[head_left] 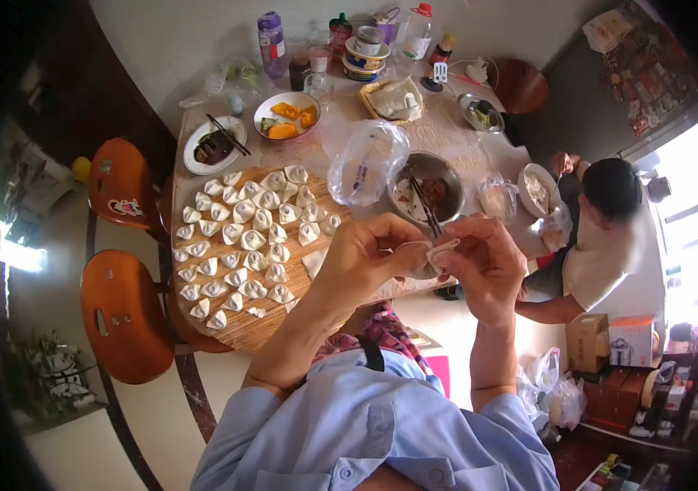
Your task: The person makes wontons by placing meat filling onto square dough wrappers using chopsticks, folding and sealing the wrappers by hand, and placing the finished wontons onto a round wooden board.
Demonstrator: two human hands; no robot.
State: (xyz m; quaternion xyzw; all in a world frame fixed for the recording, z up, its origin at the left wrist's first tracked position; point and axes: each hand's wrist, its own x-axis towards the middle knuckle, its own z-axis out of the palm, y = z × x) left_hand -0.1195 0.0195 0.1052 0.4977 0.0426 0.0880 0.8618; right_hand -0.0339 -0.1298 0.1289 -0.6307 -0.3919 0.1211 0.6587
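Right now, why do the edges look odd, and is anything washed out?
Head view: corners go black and the outer scene curves, suggesting a very wide lens; head view: the window at right glares white, losing detail, while the left hand, right hand and wrapper show fairly clearly.

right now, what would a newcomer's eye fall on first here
Rows of folded dumplings stand out first, spread over the wooden board on the left side of the table. Near the centre, the left hand and right hand pinch a pale wrapper, just in front of the metal bowl.
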